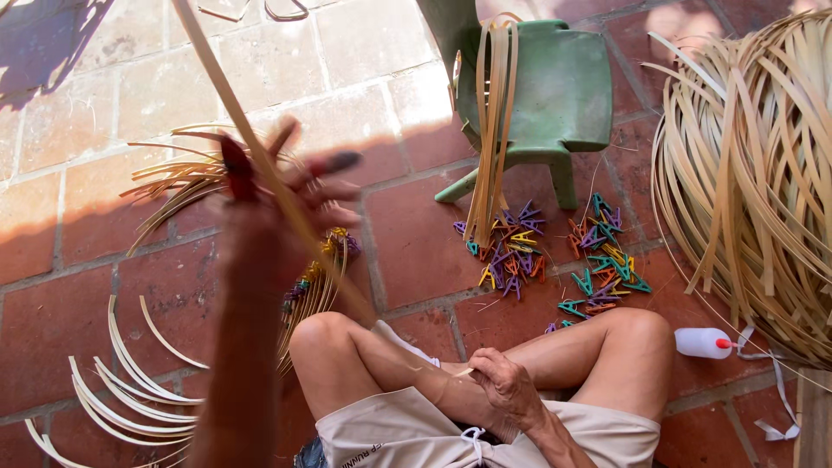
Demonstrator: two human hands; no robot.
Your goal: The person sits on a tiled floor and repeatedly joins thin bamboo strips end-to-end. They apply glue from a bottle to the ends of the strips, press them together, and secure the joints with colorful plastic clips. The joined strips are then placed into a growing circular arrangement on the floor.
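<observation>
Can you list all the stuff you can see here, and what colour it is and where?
long bamboo strip: one, pale tan, slanting from the top down to the lap
green plastic chair: one, top centre
strips draped on the chair: one bunch, tan
clothes pegs: a scattered pile, purple, yellow, orange and teal, on the floor before the chair
big coil of strips: one, tan, right edge
squeeze bottle: one, white with red tip, by the right knee
curved strips: several, pale, lower left floor
pegged strip bundle: one, tan, by the left knee
brick floor: red and pale tiles
left hand: raised, blurred, on the long strip
right hand: pinching the strip's lower end over the lap
</observation>
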